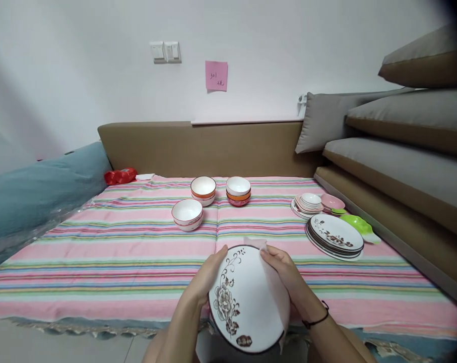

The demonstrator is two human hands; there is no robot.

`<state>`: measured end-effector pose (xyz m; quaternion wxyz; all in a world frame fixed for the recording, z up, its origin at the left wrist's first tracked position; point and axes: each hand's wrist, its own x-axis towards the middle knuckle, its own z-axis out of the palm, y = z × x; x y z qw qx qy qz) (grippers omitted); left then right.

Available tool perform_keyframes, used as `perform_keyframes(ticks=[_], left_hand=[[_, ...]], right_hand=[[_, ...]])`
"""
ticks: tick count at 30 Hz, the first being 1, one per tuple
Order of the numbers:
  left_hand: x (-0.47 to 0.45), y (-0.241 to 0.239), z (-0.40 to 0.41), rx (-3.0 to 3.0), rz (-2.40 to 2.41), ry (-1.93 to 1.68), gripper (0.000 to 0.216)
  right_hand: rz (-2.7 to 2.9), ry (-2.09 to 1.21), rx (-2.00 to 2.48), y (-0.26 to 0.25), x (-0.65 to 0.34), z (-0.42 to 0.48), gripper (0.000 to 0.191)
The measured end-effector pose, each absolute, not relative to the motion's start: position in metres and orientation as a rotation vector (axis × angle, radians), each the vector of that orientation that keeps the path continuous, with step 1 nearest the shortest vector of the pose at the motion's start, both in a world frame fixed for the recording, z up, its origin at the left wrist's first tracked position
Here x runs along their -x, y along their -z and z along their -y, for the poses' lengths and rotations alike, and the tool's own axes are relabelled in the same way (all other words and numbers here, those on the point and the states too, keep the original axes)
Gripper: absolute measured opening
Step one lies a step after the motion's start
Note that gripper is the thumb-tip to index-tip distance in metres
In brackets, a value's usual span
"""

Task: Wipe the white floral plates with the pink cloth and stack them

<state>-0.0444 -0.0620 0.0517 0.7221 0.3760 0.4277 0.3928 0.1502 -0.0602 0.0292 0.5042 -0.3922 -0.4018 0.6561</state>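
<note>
A round white plate (pixel 256 302) with a dark rim and a brown flower pattern is held up over the near edge of the striped cloth, its face tilted towards me. My left hand (pixel 208 277) grips its left rim, with the thumb on the edge and the other fingers hidden behind. On the plate's right side, my right hand (pixel 283 269) presses a thin pale pink cloth or tissue (pixel 276 287) against the rim. The tissue drapes over the plate's right part and sticks up past its top edge. A dark band circles my right wrist.
Stacked bowls (pixel 188 214) stand mid-cloth, with more bowl stacks (pixel 238 186) behind. At right are a stack of patterned plates (pixel 336 234), small dishes (pixel 310 200) and a green dish (pixel 355 223). Large cushions (pixel 409 161) line the right side; a red bundle (pixel 120 176) lies at back left.
</note>
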Motion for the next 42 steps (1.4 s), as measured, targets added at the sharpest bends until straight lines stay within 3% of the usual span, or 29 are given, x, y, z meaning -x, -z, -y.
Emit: perform_keyframes(ticks=[11, 17, 28, 35, 39, 42], left_hand=[[0.045, -0.047, 0.061, -0.867, -1.025, -0.713, 0.045], [0.043, -0.051, 0.058, -0.770, -0.974, -0.873, 0.047], [0.030, -0.040, 0.051, -0.500, -1.064, -1.284, 0.048], [0.012, -0.032, 0.048, -0.211, -1.225, -1.537, 0.056], [0.000, -0.030, 0.051, -0.087, -1.249, -1.609, 0.062], [-0.007, -0.030, 0.054, -0.030, -1.279, -1.614, 0.064]], right_hand=[[1.300, -1.719, 0.859, -0.024, -0.150, 0.054, 0.036], [1.074, -1.665, 0.894, -0.022, -0.148, 0.049, 0.037], [0.607, -1.489, 0.934, -0.013, -0.140, 0.053, 0.061], [0.416, -1.321, 1.061, 0.004, -0.125, 0.059, 0.062], [0.536, -1.197, 1.115, 0.007, -0.114, 0.065, 0.050], [0.628, -1.166, 1.107, 0.003, -0.108, 0.071, 0.053]])
